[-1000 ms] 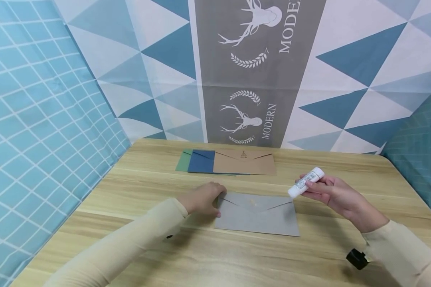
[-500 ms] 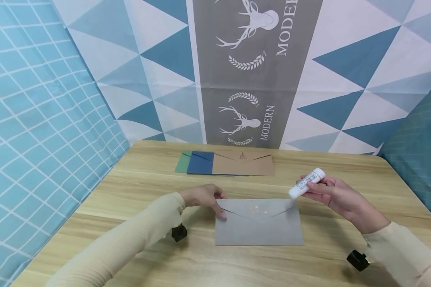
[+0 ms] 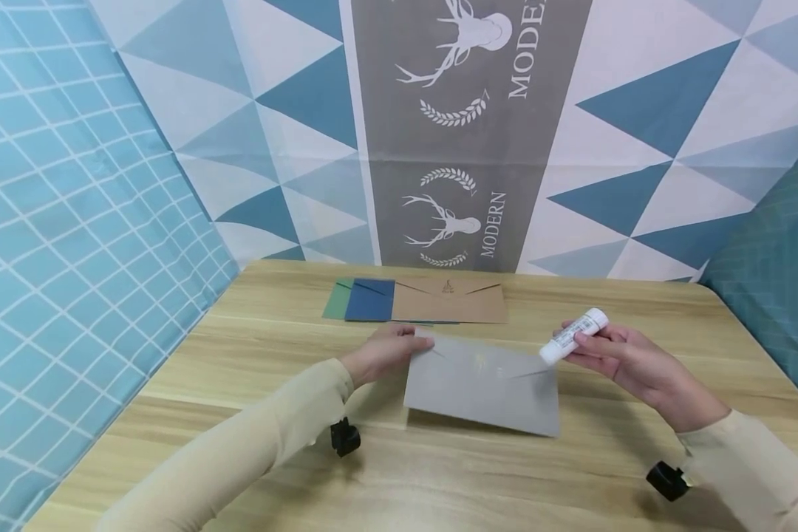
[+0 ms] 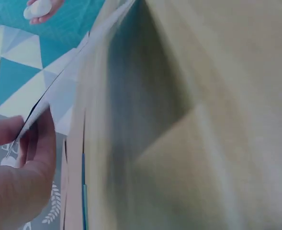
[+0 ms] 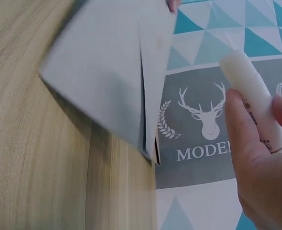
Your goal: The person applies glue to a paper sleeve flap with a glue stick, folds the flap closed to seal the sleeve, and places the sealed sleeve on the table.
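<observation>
My left hand pinches a grey envelope by its upper left corner, thumb on top and fingers beneath. The envelope is tilted, its left side lifted off the wooden table with a shadow under it. In the left wrist view the thumb and fingers of the left hand close on the envelope's edge. My right hand holds a white glue stick with printed text, above the table by the envelope's upper right corner. The right wrist view shows the glue stick between thumb and fingers.
At the back of the table lie a brown envelope, a blue envelope and a green envelope, overlapping. A patterned cloth hangs behind the table, and a blue checked cloth hangs on the left.
The left hand has taken the grey envelope's left corner and raised it off the table, up and slightly away. The right hand with the glue stick has barely moved.
</observation>
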Tool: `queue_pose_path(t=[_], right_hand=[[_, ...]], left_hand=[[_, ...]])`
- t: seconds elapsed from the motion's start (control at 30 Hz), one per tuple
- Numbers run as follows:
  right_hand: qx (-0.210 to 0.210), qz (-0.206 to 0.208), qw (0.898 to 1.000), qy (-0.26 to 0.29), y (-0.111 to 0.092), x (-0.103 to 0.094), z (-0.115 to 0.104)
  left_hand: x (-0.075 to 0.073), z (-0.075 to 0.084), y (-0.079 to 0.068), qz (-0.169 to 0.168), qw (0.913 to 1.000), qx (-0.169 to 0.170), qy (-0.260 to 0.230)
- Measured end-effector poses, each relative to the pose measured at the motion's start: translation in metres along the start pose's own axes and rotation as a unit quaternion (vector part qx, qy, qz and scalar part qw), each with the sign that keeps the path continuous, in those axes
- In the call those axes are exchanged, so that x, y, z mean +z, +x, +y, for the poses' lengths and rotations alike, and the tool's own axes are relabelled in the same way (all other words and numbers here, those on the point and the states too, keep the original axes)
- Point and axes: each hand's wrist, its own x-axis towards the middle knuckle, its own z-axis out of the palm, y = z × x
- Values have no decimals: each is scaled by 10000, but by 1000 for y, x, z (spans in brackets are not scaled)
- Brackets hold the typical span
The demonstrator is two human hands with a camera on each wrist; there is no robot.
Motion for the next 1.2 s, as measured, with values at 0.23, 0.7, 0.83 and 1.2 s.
queue_pose_path(t=[0.23, 0.7, 0.83, 1.2], right_hand=[[-7, -57, 10000, 3, -2, 2, -1], [-6, 20, 9998, -179, 1, 3, 0], [-10, 23, 9996, -287, 2, 5, 1], [95, 36, 9998, -167, 3, 5, 3]], left_hand=[[9, 23, 44, 316, 9993, 169, -115], [25, 60, 118, 1373, 9869, 668, -528], [28, 58, 136, 1710, 9824, 625, -411], [16, 43, 151, 1284, 9909, 365, 193]])
